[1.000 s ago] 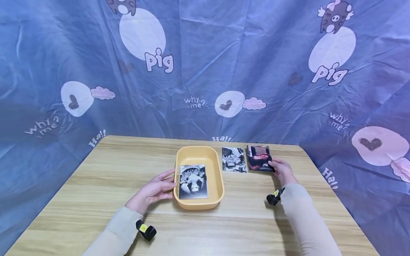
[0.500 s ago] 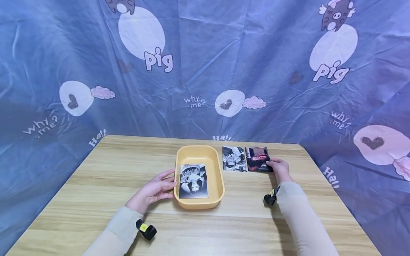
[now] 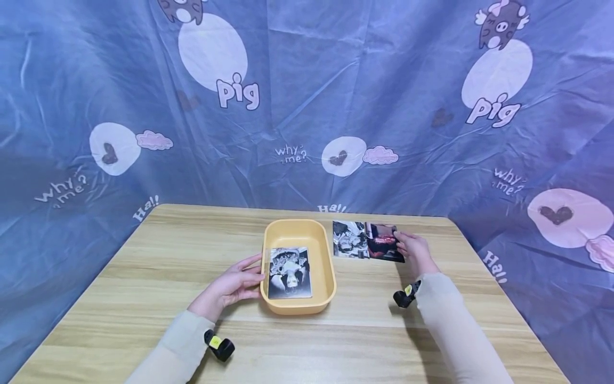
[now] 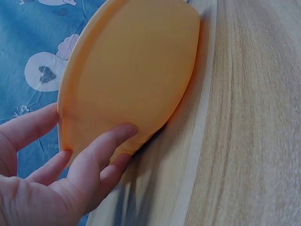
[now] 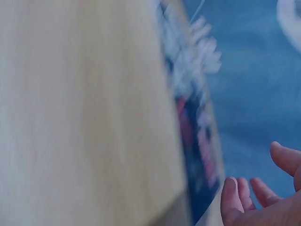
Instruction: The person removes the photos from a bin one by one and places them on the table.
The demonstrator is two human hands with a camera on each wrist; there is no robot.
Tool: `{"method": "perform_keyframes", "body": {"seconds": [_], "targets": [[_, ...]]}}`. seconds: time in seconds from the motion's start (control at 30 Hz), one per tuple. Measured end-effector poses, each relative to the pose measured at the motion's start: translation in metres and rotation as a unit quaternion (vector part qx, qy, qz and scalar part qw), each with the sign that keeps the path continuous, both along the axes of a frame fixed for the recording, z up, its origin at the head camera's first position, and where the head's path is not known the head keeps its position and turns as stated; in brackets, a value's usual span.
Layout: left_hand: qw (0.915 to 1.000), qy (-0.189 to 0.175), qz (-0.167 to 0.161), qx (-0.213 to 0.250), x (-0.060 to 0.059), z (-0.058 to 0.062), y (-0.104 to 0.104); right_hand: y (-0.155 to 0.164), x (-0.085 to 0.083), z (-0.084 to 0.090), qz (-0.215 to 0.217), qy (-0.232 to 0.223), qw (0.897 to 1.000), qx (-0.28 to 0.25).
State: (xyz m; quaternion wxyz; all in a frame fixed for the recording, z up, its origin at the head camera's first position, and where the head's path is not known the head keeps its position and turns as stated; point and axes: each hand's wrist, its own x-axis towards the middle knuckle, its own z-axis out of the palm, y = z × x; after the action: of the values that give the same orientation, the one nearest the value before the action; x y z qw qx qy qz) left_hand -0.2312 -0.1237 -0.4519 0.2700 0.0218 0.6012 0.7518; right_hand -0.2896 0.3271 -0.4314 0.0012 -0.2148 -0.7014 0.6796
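Note:
A yellow rectangular tray point(image 3: 322, 288) stands mid-table with a black-and-white photo point(image 3: 290, 273) inside it. My left hand point(image 3: 235, 281) touches the tray's left side, its fingers spread along the outer wall point(image 4: 136, 61). To the right of the tray lies another black-and-white photo point(image 3: 349, 240). Directly beside that one is a dark photo with red in it point(image 3: 381, 246). My right hand point(image 3: 416, 252) is at this photo's right edge, fingertips at its border. In the right wrist view the fingers point(image 5: 230, 200) are extended next to the blurred edge of the photo.
The wood-grain table point(image 3: 158, 266) ends at the back against a blue curtain point(image 3: 307, 96) with printed pigs and lettering. Each wrist carries a small black camera, one on the left point(image 3: 219, 346) and one on the right point(image 3: 405, 296).
The dark red photo has shifted left, up against the black-and-white one. My right hand has followed it slightly left, its fingers now at the edge. Left hand and tray have stayed put.

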Motion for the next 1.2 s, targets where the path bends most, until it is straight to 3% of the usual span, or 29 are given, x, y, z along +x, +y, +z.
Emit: {"method": "perform_keyframes", "body": {"seconds": [0.2,0.43,0.63,0.8,1.03,1.2], "targets": [[1.0,0.0,0.005,0.0,-0.001,0.0,-0.002,-0.045,-0.001,0.036,0.046,0.035,0.991,-0.12],[1.0,-0.003,0.0,0.002,-0.001,-0.001,-0.003,-0.118,0.006,0.05,0.091,0.05,0.986,-0.133],[0.9999,-0.011,0.006,0.003,-0.002,-0.001,-0.002,-0.178,0.024,0.046,0.147,0.029,0.981,-0.121],[0.9999,-0.011,0.003,0.005,-0.002,0.0,-0.002,-0.206,0.036,0.036,0.171,-0.009,0.982,-0.082],[0.9999,-0.012,0.003,0.006,-0.002,-0.001,-0.001,-0.221,0.042,0.018,0.161,-0.034,0.986,-0.015],[0.9999,-0.012,0.004,0.008,-0.001,-0.001,-0.001,-0.225,0.04,0.007,0.151,-0.039,0.988,0.003]]}}
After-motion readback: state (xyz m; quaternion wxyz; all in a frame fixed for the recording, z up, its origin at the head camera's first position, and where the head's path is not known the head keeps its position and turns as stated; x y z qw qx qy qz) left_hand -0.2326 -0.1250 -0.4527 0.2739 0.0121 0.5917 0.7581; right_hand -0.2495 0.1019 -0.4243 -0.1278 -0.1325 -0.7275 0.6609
